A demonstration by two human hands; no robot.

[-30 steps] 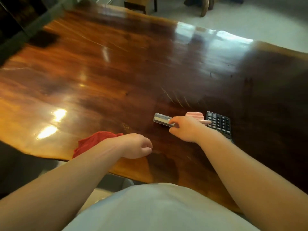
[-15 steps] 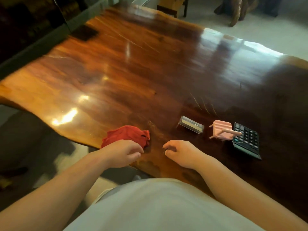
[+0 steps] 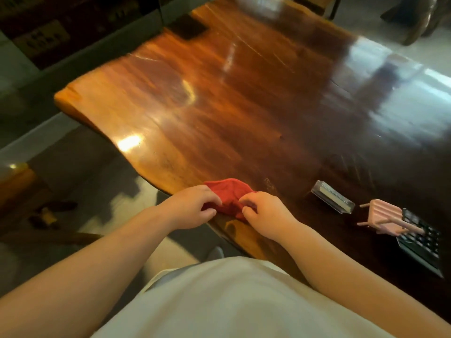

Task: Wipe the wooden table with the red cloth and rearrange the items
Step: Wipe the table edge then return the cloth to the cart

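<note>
Your left hand [image 3: 195, 207] and right hand [image 3: 264, 212] both pinch the crumpled red cloth [image 3: 230, 196] at the glossy wooden table's [image 3: 219, 113] near edge, lower centre; clear rectangular case [image 3: 332, 200], pink ribbed holder [image 3: 385, 217] and black calculator [image 3: 421, 242] lie lower right.

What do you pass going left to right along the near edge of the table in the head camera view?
left hand → red cloth → right hand → clear case → pink holder → black calculator

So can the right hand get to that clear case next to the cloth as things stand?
Probably yes: the right hand is on the red cloth, and only bare table lies between it and the clear case.
</note>
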